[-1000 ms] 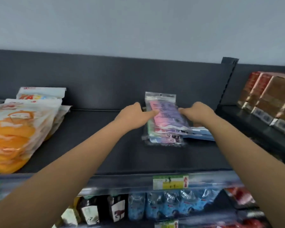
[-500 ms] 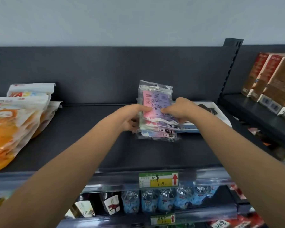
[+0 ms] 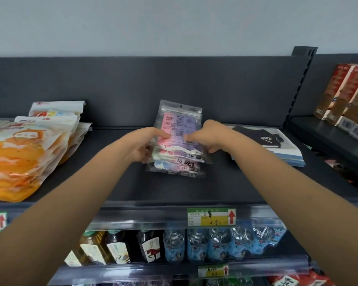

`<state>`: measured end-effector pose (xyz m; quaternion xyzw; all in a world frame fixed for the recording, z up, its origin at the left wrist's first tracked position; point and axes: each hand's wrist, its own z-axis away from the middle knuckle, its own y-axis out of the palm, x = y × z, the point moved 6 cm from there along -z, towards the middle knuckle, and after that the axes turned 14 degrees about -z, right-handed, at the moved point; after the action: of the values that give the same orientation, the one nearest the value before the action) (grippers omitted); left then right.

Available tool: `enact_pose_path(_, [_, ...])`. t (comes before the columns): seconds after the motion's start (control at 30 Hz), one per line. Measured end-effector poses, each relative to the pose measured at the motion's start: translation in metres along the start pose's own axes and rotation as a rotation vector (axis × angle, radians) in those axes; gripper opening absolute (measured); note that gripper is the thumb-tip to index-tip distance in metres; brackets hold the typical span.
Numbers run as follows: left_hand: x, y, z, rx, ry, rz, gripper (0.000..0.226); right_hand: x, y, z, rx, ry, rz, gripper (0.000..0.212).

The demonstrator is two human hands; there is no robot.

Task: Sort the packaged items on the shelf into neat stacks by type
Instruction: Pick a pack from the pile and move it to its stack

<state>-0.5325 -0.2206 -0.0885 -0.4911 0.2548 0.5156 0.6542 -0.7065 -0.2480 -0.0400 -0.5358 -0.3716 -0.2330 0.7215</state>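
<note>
The print on the clear packets [image 3: 180, 124] is too blurred to read beyond a "10" on the lower labels, and both hands cover the middle of the pile's side edges. The pile of orange pouches [image 3: 19, 157] is cut off at the left edge of the view, the brown boxes [image 3: 347, 96] at the right. The fingers of the left hand [image 3: 147, 144] are tucked out of sight behind the packets.

Both bare forearms reach forward over the dark shelf [image 3: 132, 186] and meet at the pile. The left hand grips the left edge of the packets, thumb laid across the pink face. The right hand [image 3: 210, 137] curls over the right edge, its thumb on the purple face, and seems to pinch the top packets, though its lower fingers are hard to separate from the plastic.

The packets sit mid-shelf between the two hands. The upper ones are tilted up toward the back panel, while the lowest lie flat on the shelf, fanned out toward the front edge. A flat white pack [image 3: 285, 148] holding something black lies just to the right of the right hand; the orange pouches are well apart on the left. Bottles [image 3: 194, 244] stand on the shelf below, under a yellow price tag [image 3: 211, 216].
</note>
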Motion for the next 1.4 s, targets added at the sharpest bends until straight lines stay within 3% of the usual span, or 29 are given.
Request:
enact_pose_path(0.1, [0.014, -0.018, 0.006, -0.020, -0.001, 0.013, 0.029, 0.012, 0.022, 0.000, 0.027, -0.029, 0.014, 0.044])
enact_pose_path(0.3, [0.016, -0.037, 0.011, -0.112, 0.096, -0.008, 0.025, 0.020, 0.039, 0.001, 0.030, -0.038, -0.017, 0.047])
enact_pose_path(0.43, [0.011, -0.026, 0.015, -0.018, 0.113, 0.023, 0.027, 0.016, 0.049, 0.000, 0.007, -0.027, -0.190, 0.048])
enact_pose_path(0.5, [0.012, -0.021, 0.016, 0.007, 0.106, 0.056, 0.030, 0.013, 0.051, 0.000, -0.017, -0.011, -0.283, 0.046])
enact_pose_path(0.6, [0.011, -0.022, 0.017, -0.004, 0.103, 0.051, 0.031, 0.007, 0.047, 0.000, -0.011, 0.021, -0.388, 0.025])
enact_pose_path(0.77, [0.011, -0.026, 0.020, -0.046, 0.107, 0.020, 0.022, -0.001, 0.049, -0.003, -0.016, 0.085, -0.559, 0.051])
enact_pose_path(0.9, [0.011, -0.024, 0.019, -0.001, 0.088, -0.074, 0.027, 0.002, 0.055, -0.001, 0.003, 0.045, -0.613, 0.050])
enact_pose_path(1.03, [0.000, -0.036, 0.024, -0.091, 0.064, -0.280, 0.035, -0.006, 0.048, -0.006, -0.030, 0.035, -0.581, 0.052])
enact_pose_path(1.1, [-0.013, -0.038, 0.028, -0.184, 0.095, -0.367, 0.059, -0.014, 0.030, -0.009, -0.099, 0.025, -0.512, 0.053])
enact_pose_path(1.2, [-0.046, -0.025, 0.033, -0.354, 0.282, -0.515, 0.085, -0.028, -0.021, -0.005, -0.298, -0.041, -0.319, 0.037])
enact_pose_path(1.3, [-0.082, 0.014, 0.040, -0.351, 0.471, -0.478, 0.084, -0.054, -0.077, 0.004, -0.445, -0.001, -0.155, 0.044])
enact_pose_path(1.4, [-0.104, 0.068, 0.037, -0.279, 0.536, -0.486, 0.081, -0.091, -0.123, 0.010, -0.519, 0.097, -0.021, 0.044])
